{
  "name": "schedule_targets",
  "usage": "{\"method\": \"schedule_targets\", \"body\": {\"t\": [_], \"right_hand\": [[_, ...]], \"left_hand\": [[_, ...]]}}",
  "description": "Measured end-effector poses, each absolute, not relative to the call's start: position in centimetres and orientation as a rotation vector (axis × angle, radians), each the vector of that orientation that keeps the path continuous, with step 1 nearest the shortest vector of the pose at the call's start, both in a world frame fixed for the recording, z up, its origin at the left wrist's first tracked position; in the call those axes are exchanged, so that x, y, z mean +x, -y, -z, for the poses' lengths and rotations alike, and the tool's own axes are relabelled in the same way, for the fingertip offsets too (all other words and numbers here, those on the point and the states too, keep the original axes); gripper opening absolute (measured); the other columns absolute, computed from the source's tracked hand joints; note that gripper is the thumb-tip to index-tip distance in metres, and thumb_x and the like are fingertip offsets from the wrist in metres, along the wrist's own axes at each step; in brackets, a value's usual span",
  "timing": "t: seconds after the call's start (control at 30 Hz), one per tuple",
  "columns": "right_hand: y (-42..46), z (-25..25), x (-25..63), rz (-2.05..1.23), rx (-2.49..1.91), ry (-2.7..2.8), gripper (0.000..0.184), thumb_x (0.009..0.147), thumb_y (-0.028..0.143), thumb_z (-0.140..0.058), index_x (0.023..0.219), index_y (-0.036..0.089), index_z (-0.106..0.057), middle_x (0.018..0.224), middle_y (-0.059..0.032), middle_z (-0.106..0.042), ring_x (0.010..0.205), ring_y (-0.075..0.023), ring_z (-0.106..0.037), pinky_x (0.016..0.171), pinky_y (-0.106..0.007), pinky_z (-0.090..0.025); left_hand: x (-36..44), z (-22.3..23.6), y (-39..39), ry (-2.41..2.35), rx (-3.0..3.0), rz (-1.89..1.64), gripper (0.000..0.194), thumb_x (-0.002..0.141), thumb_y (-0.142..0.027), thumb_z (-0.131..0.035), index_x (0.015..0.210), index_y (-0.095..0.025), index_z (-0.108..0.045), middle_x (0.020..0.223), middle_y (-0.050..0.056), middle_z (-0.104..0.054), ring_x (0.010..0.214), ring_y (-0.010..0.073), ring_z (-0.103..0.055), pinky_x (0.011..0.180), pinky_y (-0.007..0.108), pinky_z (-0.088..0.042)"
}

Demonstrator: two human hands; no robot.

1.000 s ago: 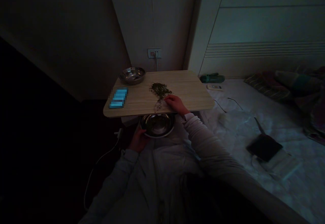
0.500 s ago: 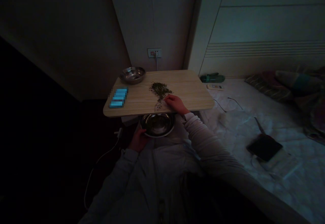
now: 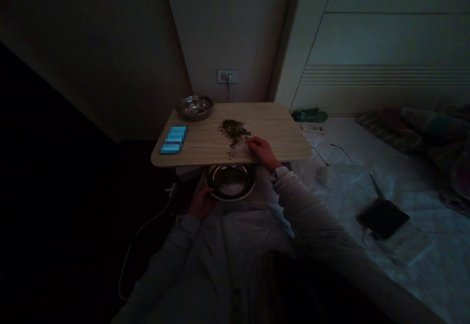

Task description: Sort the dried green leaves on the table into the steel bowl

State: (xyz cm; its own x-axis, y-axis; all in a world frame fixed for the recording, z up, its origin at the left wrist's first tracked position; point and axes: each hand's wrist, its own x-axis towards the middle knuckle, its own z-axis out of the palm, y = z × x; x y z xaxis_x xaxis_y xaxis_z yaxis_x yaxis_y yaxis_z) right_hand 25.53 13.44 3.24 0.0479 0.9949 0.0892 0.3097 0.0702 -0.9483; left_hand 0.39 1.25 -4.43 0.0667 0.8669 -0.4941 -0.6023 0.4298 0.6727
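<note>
My left hand (image 3: 201, 203) grips the left rim of a metal bowl (image 3: 231, 197), held below the table's front edge over my lap. A small heap of dried green bits (image 3: 235, 129) lies on the wooden table (image 3: 273, 118), with a few loose crumbs trailing toward the front edge. Just right of those crumbs, my right hand (image 3: 263, 151) rests low over the tabletop with its fingers closed together. A pale, see-through piece (image 3: 240, 149) shows at its fingertips; the dim light hides what kind of thing it is.
A second metal bowl (image 3: 195, 108) stands at the table's back left, behind a lit phone (image 3: 174, 140). To the right, a bed (image 3: 330, 196) holds a green bottle (image 3: 311, 115), a remote (image 3: 313, 128), glasses and a dark flat object (image 3: 382, 217). A white cord (image 3: 143, 231) hangs at left.
My right hand has slid a little to the right, away from the loose crumbs. The left hand keeps its hold on the bowl, and the view has shifted slightly.
</note>
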Motion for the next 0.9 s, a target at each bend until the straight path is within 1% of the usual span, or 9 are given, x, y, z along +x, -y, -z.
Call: {"method": "schedule_targets", "body": {"t": [0.13,0.27,0.37,0.47,0.57,0.67,0.9], "right_hand": [[-13.55,-2.88,25.43,-0.912,-1.388,1.435,0.014,0.078,0.033,-0.066,0.081,0.022,-0.074,0.074,0.0002,-0.073,0.082,-0.0212,-0.066,0.085,-0.035,-0.054],[-13.7,-2.69,25.56,-0.901,-1.361,1.445,0.016,0.078,0.036,-0.067,0.081,0.023,-0.075,0.071,0.0014,-0.072,0.079,-0.0206,-0.065,0.083,-0.034,-0.054],[-13.65,-2.78,25.56,-0.897,-1.377,1.432,0.014,0.078,0.034,-0.067,0.082,0.023,-0.075,0.073,0.0008,-0.073,0.081,-0.0209,-0.066,0.085,-0.034,-0.055],[-13.61,-2.9,25.49,-0.908,-1.394,1.419,0.013,0.079,0.032,-0.066,0.083,0.022,-0.075,0.073,0.0007,-0.073,0.08,-0.021,-0.067,0.085,-0.034,-0.055],[-13.68,-2.8,25.47,-0.894,-1.387,1.426,0.012,0.08,0.032,-0.066,0.083,0.022,-0.074,0.072,0.0018,-0.072,0.079,-0.0203,-0.066,0.084,-0.034,-0.055],[-13.75,-2.6,25.46,-0.873,-1.369,1.445,0.012,0.08,0.032,-0.066,0.084,0.023,-0.075,0.072,0.0021,-0.072,0.079,-0.0198,-0.066,0.084,-0.033,-0.055],[-13.44,-3.01,25.31,-0.913,-1.442,1.462,0.018,0.081,0.032,-0.066,0.089,0.021,-0.078,0.08,-0.002,-0.076,0.086,-0.0232,-0.069,0.091,-0.037,-0.056]], "left_hand": [[0.35,4.35,-1.18,-0.986,0.336,-1.141,0.075,0.069,-0.007,-0.077,0.141,-0.028,-0.072,0.126,0.006,-0.083,0.121,0.0318,-0.076,0.097,0.042,-0.066],[0.39,4.27,-1.23,-0.979,0.326,-1.143,0.076,0.07,-0.006,-0.075,0.142,-0.029,-0.071,0.129,0.005,-0.082,0.12,0.0308,-0.077,0.097,0.043,-0.067],[0.43,4.11,-1.22,-1.0,0.313,-1.135,0.072,0.07,-0.005,-0.075,0.139,-0.027,-0.073,0.127,0.006,-0.083,0.122,0.0319,-0.076,0.098,0.043,-0.067],[0.44,3.93,-1.15,-1.01,0.316,-1.125,0.068,0.072,-0.005,-0.074,0.136,-0.027,-0.074,0.124,0.005,-0.084,0.121,0.0312,-0.077,0.098,0.043,-0.067],[0.4,3.99,-1.15,-1.011,0.326,-1.125,0.069,0.072,-0.006,-0.074,0.138,-0.028,-0.073,0.124,0.005,-0.084,0.116,0.03,-0.078,0.096,0.043,-0.068],[0.33,4.28,-1.25,-1.021,0.321,-1.125,0.072,0.071,-0.007,-0.075,0.14,-0.028,-0.072,0.125,0.005,-0.084,0.117,0.0312,-0.078,0.092,0.041,-0.067],[0.32,4.35,-1.32,-1.03,0.319,-1.133,0.074,0.071,-0.007,-0.075,0.142,-0.028,-0.072,0.131,0.006,-0.083,0.117,0.0306,-0.078,0.093,0.041,-0.067]]}}
